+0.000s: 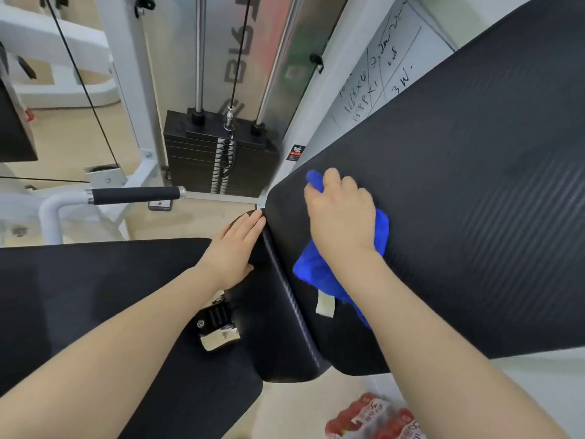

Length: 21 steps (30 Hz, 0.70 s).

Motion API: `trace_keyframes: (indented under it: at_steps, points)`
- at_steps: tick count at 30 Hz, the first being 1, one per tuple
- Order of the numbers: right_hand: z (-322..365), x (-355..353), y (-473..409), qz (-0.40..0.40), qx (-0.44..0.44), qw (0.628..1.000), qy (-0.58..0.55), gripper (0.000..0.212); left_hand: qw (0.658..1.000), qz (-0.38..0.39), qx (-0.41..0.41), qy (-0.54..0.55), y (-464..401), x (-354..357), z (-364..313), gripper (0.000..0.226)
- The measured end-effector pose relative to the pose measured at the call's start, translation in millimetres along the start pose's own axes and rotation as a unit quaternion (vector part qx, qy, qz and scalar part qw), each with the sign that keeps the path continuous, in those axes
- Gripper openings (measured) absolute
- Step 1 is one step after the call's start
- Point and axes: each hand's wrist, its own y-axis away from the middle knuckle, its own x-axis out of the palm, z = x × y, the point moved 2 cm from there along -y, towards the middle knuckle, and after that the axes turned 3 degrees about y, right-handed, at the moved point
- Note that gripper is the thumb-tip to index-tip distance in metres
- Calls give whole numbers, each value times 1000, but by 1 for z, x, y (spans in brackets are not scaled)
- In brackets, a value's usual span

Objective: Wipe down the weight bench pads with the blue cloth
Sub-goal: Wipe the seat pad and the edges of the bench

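Nearest, bare forearms reaching forward and down from the bottom edge, left one crossing the flat black ribbed seat pad (pixel 95 299), right one crossing the lower end of the raised black ribbed back pad (pixel 459 185). Between the two pads, a shiny metal hinge bracket (pixel 218 327); on the pale floor below, a red-and-white printed plastic pack (pixel 373 416), partly cut off. Left hand (pixel 234 251) open and flat, fingers together, palm pressed against the narrow black pad edge where seat meets back, apparently bracing. Right hand (pixel 342 217) closed over the bunched bright blue cloth (pixel 319 274), knuckles up, wrist bent down, pressing the cloth onto the back pad near its lower left corner; one blue tip poking out past the fingers, the rest trailing under the wrist with a small white label hanging from it. Judged from this: wiping under way low on the back pad, with the long upper stretch of that pad and the whole seat pad showing no sign either way of having been cleaned, no streaks or damp visible, so progress hard to tell and probably most of the surface left. Farther off, a white tubular bar with a black foam grip (pixel 136 194), then the black stacked weight plates (pixel 218 160) on chrome guide rods within a white frame, and at far right a white board with handwritten figures (pixel 386 68)
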Motion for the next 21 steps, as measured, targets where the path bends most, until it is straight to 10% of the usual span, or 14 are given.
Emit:
trace_keyframes:
  at_steps: [6,15,21]
  points:
    - [52,19,94,249,-211,945,-29,14,999,30,-33,24,19,5,-19,89]
    - [-97,-41,59,-43,53,997,43,23,996,-1,-34,78,58,40,-66,86]
    - [-48,-17,128,-31,-31,999,22,18,991,-4,-57,123,73,51,-87,103]
